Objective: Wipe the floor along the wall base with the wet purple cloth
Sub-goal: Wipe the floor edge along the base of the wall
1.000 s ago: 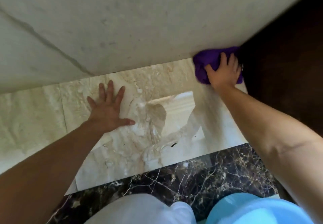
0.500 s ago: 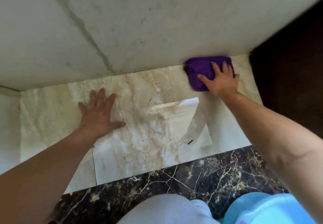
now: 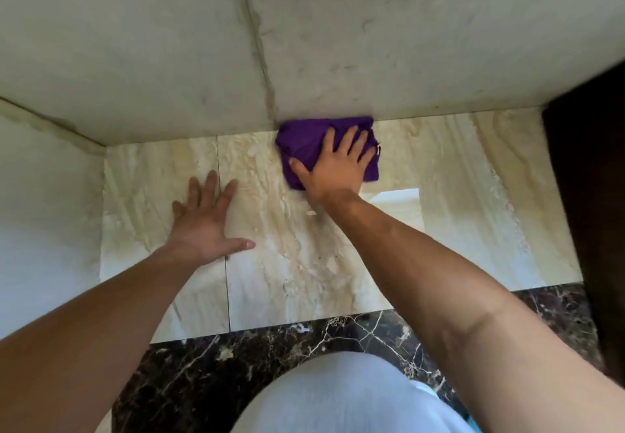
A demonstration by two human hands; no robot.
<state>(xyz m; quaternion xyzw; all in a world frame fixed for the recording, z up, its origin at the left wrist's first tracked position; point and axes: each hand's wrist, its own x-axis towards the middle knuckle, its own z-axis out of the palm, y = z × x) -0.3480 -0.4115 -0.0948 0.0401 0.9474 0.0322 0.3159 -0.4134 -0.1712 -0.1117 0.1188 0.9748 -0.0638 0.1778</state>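
The purple cloth [image 3: 304, 142] lies bunched on the beige marble floor [image 3: 456, 202], its far edge against the base of the pale wall [image 3: 338, 44], just right of a vertical wall seam. My right hand [image 3: 338, 165] presses flat on top of the cloth with fingers spread, covering its near right part. My left hand [image 3: 206, 219] rests palm down on the bare floor to the left, fingers apart, holding nothing.
A second wall [image 3: 44, 213] meets the first at a corner on the left. Dark wood [image 3: 588, 179] stands at the right edge. A dark veined marble strip [image 3: 209, 375] borders the beige tiles nearest me, above my knee in light trousers [image 3: 338, 399].
My right hand has slid the purple cloth leftward along the wall base, away from the dark wood. The view has shifted, bringing the left corner into sight.
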